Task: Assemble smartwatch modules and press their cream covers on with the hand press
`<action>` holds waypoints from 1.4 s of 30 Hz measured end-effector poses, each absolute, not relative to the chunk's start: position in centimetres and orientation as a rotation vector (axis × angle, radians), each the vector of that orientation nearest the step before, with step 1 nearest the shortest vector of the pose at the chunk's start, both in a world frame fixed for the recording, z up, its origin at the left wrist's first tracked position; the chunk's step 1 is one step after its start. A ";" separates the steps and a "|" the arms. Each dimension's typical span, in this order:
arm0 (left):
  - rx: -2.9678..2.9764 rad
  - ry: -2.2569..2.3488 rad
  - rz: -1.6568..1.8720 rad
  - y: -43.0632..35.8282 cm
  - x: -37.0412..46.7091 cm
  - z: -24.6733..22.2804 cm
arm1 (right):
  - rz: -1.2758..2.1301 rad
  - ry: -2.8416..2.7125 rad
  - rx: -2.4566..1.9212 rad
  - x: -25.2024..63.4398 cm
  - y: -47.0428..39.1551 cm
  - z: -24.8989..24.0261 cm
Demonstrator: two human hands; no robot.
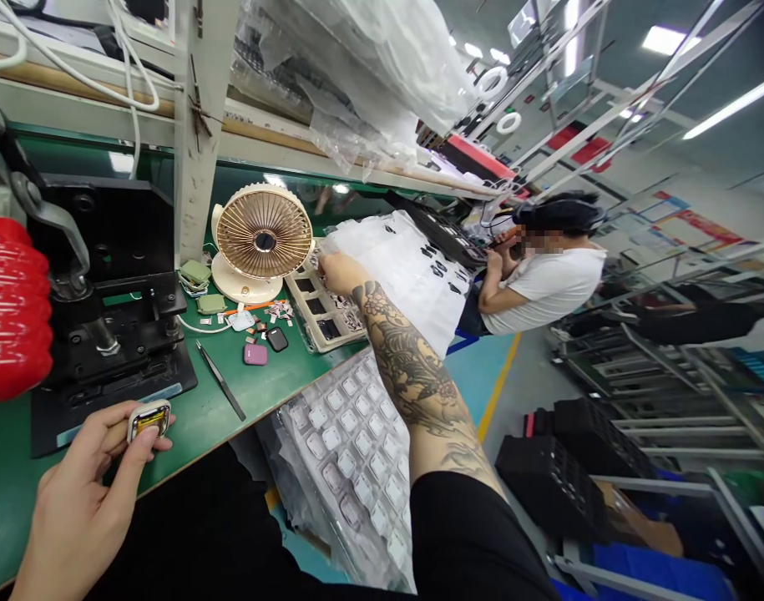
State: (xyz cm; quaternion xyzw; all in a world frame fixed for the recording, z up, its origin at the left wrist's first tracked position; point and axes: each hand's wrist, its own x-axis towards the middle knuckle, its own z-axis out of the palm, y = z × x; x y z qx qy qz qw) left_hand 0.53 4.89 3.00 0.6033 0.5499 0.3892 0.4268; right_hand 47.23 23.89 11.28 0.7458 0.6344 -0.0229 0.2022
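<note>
My left hand (99,484) holds a small white-rimmed device (149,420) between thumb and fingers, its open side showing yellow and metallic parts inside. My right hand (342,274) reaches to the far edge of a beige compartment tray (321,340), beside the fan; its fingertips are partly hidden, and what they hold cannot be made out. Black and small silvery parts lie in the tray's compartments. On the green bench (199,442) between the hands are tweezers (221,380), a purple case (255,355), a black case (277,338) and scattered small pieces.
A black press with a red handle (12,309) stands at the left. A cream fan (262,238) sits behind the parts. A clear tray of white pieces (356,451) is below the bench edge. Another person (544,280) sits farther along.
</note>
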 end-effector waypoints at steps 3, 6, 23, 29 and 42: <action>1.504 1.350 0.915 4.9 0.2 2.8 | 0.026 1.798 2.199 47.0 21.9 12.0; 1.617 1.328 0.921 5.0 0.3 3.2 | 0.192 1.880 2.351 45.1 18.3 12.4; 1.738 1.149 0.957 5.8 1.3 6.0 | -1.419 3.284 2.050 21.8 7.2 8.1; 1.741 1.154 0.934 5.8 1.3 6.3 | -1.231 3.233 1.903 23.3 7.3 9.0; 1.707 1.191 0.911 6.2 0.9 6.5 | -0.374 3.556 1.519 21.8 6.2 6.1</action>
